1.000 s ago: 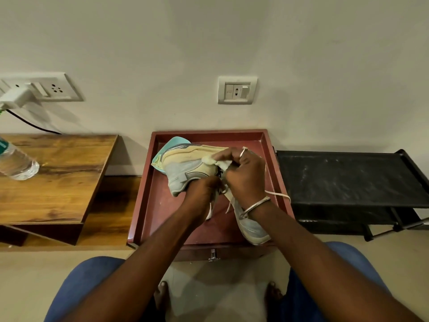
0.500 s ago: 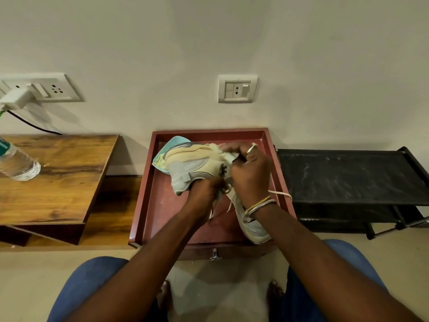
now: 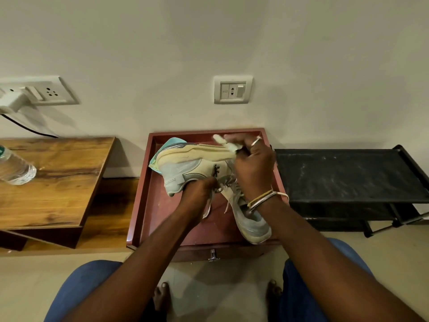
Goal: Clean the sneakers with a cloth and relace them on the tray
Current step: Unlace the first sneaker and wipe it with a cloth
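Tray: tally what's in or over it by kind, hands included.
sneakers: 2
cloth: 1
hands, left hand and right hand: 2
Total: 5

No words can be read here. The label (image 3: pixel 1 151) on the water bottle (image 3: pixel 16 169) is cut by the edge, and the dark mark (image 3: pixel 216 169) on the sneaker (image 3: pixel 185 163) is too small.

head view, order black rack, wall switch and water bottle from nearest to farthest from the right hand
1. Black rack, just right of the right hand.
2. Wall switch, up on the wall.
3. Water bottle, far left.
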